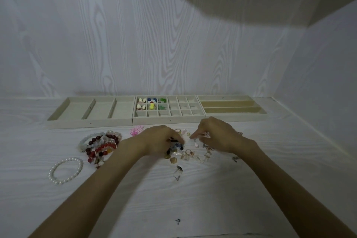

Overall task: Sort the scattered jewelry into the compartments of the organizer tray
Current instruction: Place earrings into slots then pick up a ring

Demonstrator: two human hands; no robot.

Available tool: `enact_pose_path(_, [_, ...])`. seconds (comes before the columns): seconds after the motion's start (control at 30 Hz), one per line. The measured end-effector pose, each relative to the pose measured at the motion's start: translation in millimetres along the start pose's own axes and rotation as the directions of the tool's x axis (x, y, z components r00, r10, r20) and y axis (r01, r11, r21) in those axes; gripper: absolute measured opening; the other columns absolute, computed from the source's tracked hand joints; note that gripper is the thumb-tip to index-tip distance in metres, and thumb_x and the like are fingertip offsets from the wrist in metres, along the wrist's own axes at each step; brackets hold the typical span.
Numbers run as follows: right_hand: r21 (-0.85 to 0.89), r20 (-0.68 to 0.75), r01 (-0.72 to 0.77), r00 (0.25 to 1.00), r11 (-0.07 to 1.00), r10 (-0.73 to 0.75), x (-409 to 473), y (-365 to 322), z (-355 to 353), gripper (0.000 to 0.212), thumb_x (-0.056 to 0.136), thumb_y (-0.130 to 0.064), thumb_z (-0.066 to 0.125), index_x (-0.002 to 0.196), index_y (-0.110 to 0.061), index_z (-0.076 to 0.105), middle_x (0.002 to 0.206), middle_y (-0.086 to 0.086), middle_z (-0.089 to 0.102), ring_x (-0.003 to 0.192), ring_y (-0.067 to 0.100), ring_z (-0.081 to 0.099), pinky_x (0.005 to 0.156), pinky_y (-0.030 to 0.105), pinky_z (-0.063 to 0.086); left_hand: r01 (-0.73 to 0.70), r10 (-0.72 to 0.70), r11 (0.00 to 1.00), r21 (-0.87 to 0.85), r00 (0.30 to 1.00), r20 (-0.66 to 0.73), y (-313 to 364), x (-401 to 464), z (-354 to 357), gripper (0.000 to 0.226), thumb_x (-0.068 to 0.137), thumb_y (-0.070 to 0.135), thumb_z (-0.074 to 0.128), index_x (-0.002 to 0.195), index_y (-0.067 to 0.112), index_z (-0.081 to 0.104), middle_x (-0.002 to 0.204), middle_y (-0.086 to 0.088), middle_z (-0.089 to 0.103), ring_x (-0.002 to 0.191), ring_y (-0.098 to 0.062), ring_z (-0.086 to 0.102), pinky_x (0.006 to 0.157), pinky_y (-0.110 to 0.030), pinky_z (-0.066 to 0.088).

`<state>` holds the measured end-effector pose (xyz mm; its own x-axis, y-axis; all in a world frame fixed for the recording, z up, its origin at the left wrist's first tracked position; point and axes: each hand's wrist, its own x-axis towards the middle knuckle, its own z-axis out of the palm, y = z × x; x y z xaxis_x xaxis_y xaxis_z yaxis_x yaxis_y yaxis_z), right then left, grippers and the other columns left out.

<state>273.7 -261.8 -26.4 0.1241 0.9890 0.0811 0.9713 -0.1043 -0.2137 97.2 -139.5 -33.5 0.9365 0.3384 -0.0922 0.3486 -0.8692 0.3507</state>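
While both hands work the loose jewelry pile [185,152] at frame centre, the left hand [160,138] pinches a small dark piece and the right hand [214,133] pinches a pinkish one; next comes the gridded tray [168,120] above.

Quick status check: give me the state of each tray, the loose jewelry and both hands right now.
Beige three-section tray: empty.
Beige small-grid tray: six left cells filled.
Beige long-slot tray: looks empty.
White pearl bracelet: unsorted, on table.
Red bead bracelets: piled, unsorted.
Small trinket pile: scattered.
Left hand: picking in pile.
Right hand: pinching pink piece.
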Motion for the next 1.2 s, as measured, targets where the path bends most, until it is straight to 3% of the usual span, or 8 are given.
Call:
enact_pose_path(0.13, [0.036, -0.143, -0.166, 0.975, 0.985, 0.17, -4.4, -3.5, -3.1, 0.021, 0.091, -0.023, 0.057, 0.107, -0.026, 0.071, 0.103, -0.005, 0.068, 0.095, 0.012, 0.058, 0.073, 0.023, 0.041, 0.042, -0.041, 0.997, -0.062, 0.999, 0.01, -7.3, -5.8, -6.4, 0.046, 0.09, -0.002, 0.041, 0.116, 0.026, 0.067, 0.13, 0.007, 0.059, 0.116, -0.015, 0.056, 0.096, -0.033, 0.046])
enact_pose_path(0.3, [0.051, 0.043, -0.306, 0.952, 0.951, 0.304, -3.4, -18.3, -3.3, 0.028, 0.081, -0.047, 0.068, 0.083, -0.019, 0.074, 0.086, -0.004, 0.071, 0.078, 0.01, 0.063, 0.064, 0.023, 0.044, 0.105, -0.12, 0.983, -0.149, 0.988, -0.097, -21.2, -7.6, -25.2, 0.036, 0.094, 0.005, 0.045, 0.112, 0.027, 0.068, 0.123, 0.011, 0.062, 0.112, -0.009, 0.058, 0.099, -0.033, 0.046])
enact_pose_path(0.4, [0.006, 0.103, -0.329, 0.939, 0.944, 0.327, -0.4, -22.5, 6.2, 0.032, 0.081, -0.043, 0.069, 0.084, -0.012, 0.075, 0.087, 0.004, 0.073, 0.081, 0.019, 0.067, 0.067, 0.028, 0.048, 0.097, -0.125, 0.973, -0.209, 0.984, -0.124, -19.9, -8.1, -36.9, 0.034, 0.095, 0.004, 0.047, 0.115, 0.022, 0.067, 0.122, 0.009, 0.063, 0.112, -0.009, 0.057, 0.099, -0.029, 0.045])
enact_pose_path(0.53, [0.074, 0.174, -0.321, 0.936, 0.944, 0.305, -0.4, -19.6, -2.8, 0.023, 0.085, -0.036, 0.066, 0.09, -0.017, 0.076, 0.091, -0.003, 0.071, 0.08, 0.014, 0.064, 0.073, 0.028, 0.051, 0.014, -0.05, 0.964, -0.264, 0.99, -0.13, -16.9, -9.2, -45.6, 0.035, 0.093, -0.002, 0.047, 0.115, 0.015, 0.068, 0.121, 0.003, 0.064, 0.113, -0.01, 0.058, 0.101, -0.029, 0.045])
enact_pose_path(0.73, [0.183, 0.148, -0.185, 0.976, 0.966, 0.159, 0.7, -33.3, -52.5, 0.018, 0.081, -0.035, 0.071, 0.092, -0.022, 0.075, 0.078, -0.016, 0.063, 0.065, -0.002, 0.053, 0.055, 0.012, 0.037, -0.101, 0.059, 0.93, -0.354, 0.99, -0.127, -1.1, -10.3, -56.6, 0.032, 0.091, -0.001, 0.055, 0.12, 0.011, 0.064, 0.121, 0.003, 0.062, 0.102, 0.001, 0.057, 0.088, -0.006, 0.043])
enact_pose_path(0.87, [0.221, 0.158, -0.094, 0.986, 0.971, 0.06, 11.9, -43.6, -74.4, 0.016, 0.081, -0.029, 0.072, 0.094, -0.02, 0.076, 0.071, -0.02, 0.063, 0.057, -0.015, 0.053, 0.052, 0.003, 0.037, -0.1, 0.088, 0.901, -0.422, 0.995, -0.048, 7.2, -7.6, -61.2, 0.04, 0.082, 0.012, 0.071, 0.121, 0.017, 0.063, 0.113, 0.006, 0.067, 0.103, -0.004, 0.063, 0.091, -0.013, 0.049])
enact_pose_path(1.07, [0.219, 0.173, -0.097, 0.983, 0.971, 0.059, 27.5, -51.0, -89.4, 0.022, 0.077, -0.038, 0.073, 0.091, -0.022, 0.077, 0.079, -0.015, 0.07, 0.076, -0.003, 0.06, 0.073, 0.019, 0.047, -0.133, 0.019, 0.885, -0.446, 0.968, -0.251, 2.4, -2.5, -62.1, 0.016, 0.081, 0.012, 0.072, 0.096, 0.018, 0.073, 0.084, 0.003, 0.074, 0.08, 0.001, 0.069, 0.078, -0.011, 0.05])
enact_pose_path(1.2, [0.365, 0.056, -0.11, 0.994, 0.924, 0.096, 40.9, -45.8, -85.2, 0.015, 0.081, -0.03, 0.072, 0.091, -0.019, 0.075, 0.085, -0.008, 0.07, 0.081, 0.003, 0.063, 0.079, 0.023, 0.05, -0.159, -0.039, 0.852, -0.499, 0.931, -0.364, -9.0, -1.1, -68.7, 0.016, 0.078, 0.02, 0.075, 0.093, 0.014, 0.075, 0.08, 0.002, 0.075, 0.078, -0.003, 0.07, 0.077, -0.013, 0.052])
